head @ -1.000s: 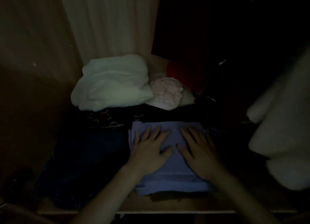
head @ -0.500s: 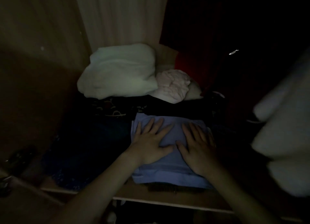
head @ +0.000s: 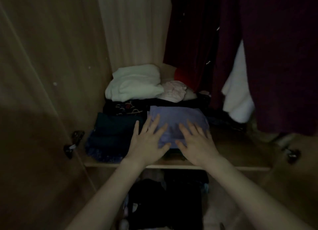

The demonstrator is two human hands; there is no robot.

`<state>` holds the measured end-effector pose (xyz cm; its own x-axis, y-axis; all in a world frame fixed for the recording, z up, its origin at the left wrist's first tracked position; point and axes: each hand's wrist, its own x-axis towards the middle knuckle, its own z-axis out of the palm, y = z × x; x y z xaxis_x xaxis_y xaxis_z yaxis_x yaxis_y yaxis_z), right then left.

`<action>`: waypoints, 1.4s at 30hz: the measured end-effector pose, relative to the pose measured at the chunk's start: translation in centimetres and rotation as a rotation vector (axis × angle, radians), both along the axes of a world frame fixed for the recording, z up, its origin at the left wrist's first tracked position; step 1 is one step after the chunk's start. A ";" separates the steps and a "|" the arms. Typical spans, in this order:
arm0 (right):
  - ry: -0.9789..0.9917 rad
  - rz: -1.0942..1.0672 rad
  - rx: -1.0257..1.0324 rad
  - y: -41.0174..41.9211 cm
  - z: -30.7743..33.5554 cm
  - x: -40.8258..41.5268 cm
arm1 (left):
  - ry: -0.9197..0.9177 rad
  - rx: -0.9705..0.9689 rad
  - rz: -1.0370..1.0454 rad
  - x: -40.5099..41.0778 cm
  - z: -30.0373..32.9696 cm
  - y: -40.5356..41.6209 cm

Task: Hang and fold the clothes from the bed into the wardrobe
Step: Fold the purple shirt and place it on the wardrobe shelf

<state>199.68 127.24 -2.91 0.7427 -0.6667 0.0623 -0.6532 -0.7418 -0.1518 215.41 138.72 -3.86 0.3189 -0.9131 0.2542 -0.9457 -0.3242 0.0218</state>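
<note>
A folded lavender garment [head: 177, 116] lies on the wardrobe shelf [head: 230, 147], on top of dark clothes. My left hand [head: 148, 142] hovers or rests at its near left edge, fingers spread, holding nothing. My right hand [head: 196, 143] is at its near right edge, fingers also spread and empty. Whether the palms still touch the cloth I cannot tell in the dim light.
A white bundle [head: 134, 83] and a pale pink one [head: 173, 91] sit at the shelf's back. A dark blue stack [head: 111, 136] lies left of the lavender garment. Maroon clothes [head: 275, 57] and a white piece [head: 235, 95] hang at the right. The open door's hinge [head: 74, 142] juts at left. Dark clothes [head: 165, 198] fill the shelf below.
Both hands have slid back toward me, from flat on the middle of the lavender garment to its near edge. My head has pulled back, showing the lower shelf.
</note>
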 end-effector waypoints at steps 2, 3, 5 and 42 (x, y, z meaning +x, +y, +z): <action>-0.041 -0.003 0.000 3.8 -0.7 -2.0 | -0.007 0.002 -0.011 -1.6 -0.7 3.7; -0.044 -0.002 0.022 5.5 -1.0 -3.0 | -0.020 0.012 -0.014 -2.5 -1.0 5.5; -0.010 0.006 0.065 8.5 -1.1 -4.7 | -0.067 0.040 -0.030 -4.0 -1.6 9.4; -0.299 0.182 -0.084 37.6 4.7 -5.6 | -0.205 -0.439 0.461 -7.6 5.6 44.8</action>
